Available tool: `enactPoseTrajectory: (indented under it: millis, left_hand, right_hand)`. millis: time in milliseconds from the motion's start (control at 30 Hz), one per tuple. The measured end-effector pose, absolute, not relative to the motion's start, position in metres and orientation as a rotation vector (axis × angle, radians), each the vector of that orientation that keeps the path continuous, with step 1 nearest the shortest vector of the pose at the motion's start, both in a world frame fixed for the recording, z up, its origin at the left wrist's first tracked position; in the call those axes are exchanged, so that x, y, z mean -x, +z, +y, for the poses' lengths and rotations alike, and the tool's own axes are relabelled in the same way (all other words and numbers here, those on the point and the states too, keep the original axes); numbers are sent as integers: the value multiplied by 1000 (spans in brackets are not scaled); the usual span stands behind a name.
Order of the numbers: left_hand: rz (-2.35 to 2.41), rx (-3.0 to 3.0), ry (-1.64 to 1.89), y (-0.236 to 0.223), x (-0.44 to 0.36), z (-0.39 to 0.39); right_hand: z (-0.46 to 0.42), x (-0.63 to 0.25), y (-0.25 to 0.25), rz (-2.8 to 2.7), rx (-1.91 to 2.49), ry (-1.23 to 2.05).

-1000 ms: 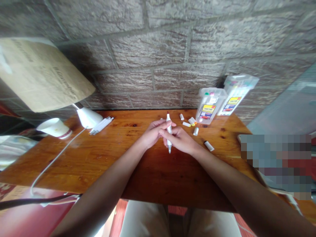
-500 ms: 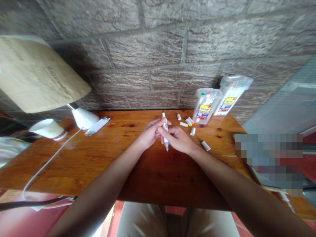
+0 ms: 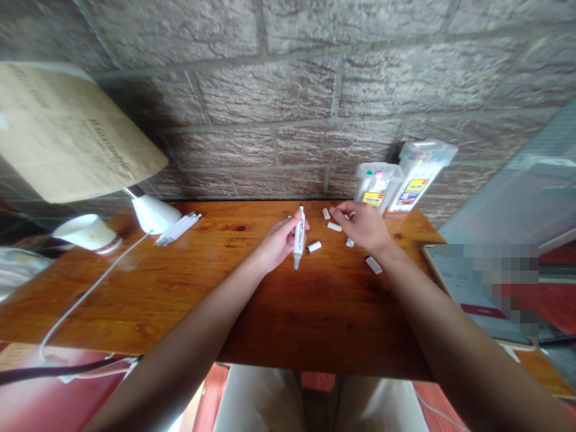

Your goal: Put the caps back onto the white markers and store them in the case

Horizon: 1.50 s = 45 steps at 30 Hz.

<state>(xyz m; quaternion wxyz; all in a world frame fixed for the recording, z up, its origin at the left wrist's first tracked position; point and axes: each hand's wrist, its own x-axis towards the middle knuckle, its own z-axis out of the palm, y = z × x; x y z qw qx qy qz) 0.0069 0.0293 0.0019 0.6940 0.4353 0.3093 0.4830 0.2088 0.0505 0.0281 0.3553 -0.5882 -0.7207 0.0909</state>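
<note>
In my left hand [image 3: 281, 243] a white double-ended marker [image 3: 299, 243] stands nearly upright, both tips uncapped, one reddish-brown and pointing away, the other dark and pointing toward me. My right hand [image 3: 362, 225] hovers over the loose caps, thumb and forefinger apart beside a white cap [image 3: 326, 213]. Just below them lies a cap with a yellow edge [image 3: 334, 227]. A dark-ended cap [image 3: 314, 246] rests right of the marker, and another dark-ended cap [image 3: 373, 264] lies under my right wrist. My right hand partly covers other caps.
Two clear marker boxes [image 3: 378, 180] [image 3: 420, 171] stand by the brick wall. Several white markers [image 3: 179, 230] lie beside the lamp base [image 3: 153, 215]. A paper cup [image 3: 87, 234] and a white cable [image 3: 96, 291] are at left, a flat device [image 3: 468, 300] at right.
My right hand has left the marker and moved right and away to the caps. A dark-ended cap now lies beside the marker, which stays in my left hand.
</note>
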Motion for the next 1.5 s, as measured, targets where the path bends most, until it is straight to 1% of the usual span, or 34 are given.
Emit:
enactPoseTrajectory:
  millis: [233,333,467,567,733,900,1000,1067,1500]
  left_hand:
    - [700,-921,1146,9,-5,30]
    - [722,-899,1199,9,-4,32]
    - [758,-849,1243,8,-4,34]
    - [809,-804,1270,8,-5,35]
    - [856,-769,1273,5,-8,37]
    - [893,-748,1277,0,-6,40]
    - [878,-757,1276,-1,-5,41]
    - [881,-770,1283,-1,-5,41]
    - [996,-880,1282,-5,-6,41]
  right_hand:
    - [51,-210,28,-1940,1530,181]
    - [51,-219,33,-1979,1615,156]
    - [55,-238,40,-2017,1782,198]
    - [57,-247,41,-2019,1819,230]
    - [57,-239,35,-2061,1645,394]
    - [48,-212,25,-2336,1330,563]
    - [42,-198,22,-2563,1211,601]
    - [39,-193,21,-2619,1153,563]
    - [42,-192,12,-2569,1206,563]
